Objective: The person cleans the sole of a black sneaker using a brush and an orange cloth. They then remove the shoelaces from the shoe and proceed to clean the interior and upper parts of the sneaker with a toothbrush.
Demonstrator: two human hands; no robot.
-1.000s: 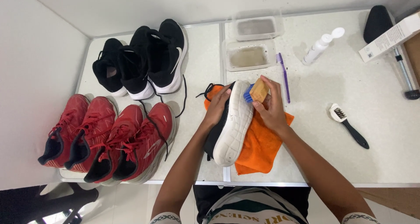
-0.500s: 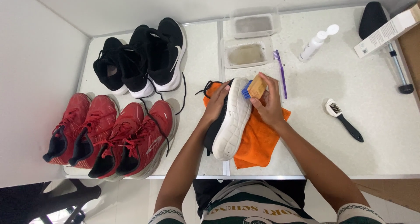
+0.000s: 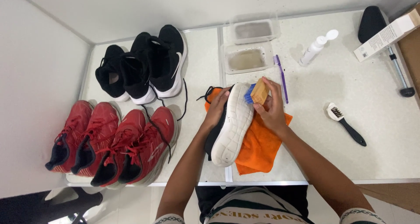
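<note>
Tabletop (image 3: 376, 97), white and broad, carries everything. Beyond the left hand's knuckles lie four red sneakers (image 3: 109, 141) in a row, and above them three black sneakers (image 3: 144, 66), one lace trailing toward the work. Under both hands an orange cloth (image 3: 260, 147) is spread, and on it rests the black shoe with the white sole (image 3: 234, 125), tipped on its side so the sole faces the right hand.

The left hand (image 3: 216, 108) has its fingers curled over the toe end of the shoe, closed on it to steady it. The right hand (image 3: 271, 108) is wrapped round a wooden brush with blue bristles (image 3: 257, 92), bristles touching the sole's edge near the toe.

Just beyond the right fingertips stand two clear trays (image 3: 249, 47) of murky water, with a purple toothbrush (image 3: 281, 77) beside them, a white bottle (image 3: 316, 49) farther off, and a small black-handled brush (image 3: 345, 123) well apart to the right.

Judged from this: a hard stroke could roll the shoe out of the left hand's grip, since it balances on its side. Flicked bristles may also spatter the nearby sneakers.
</note>
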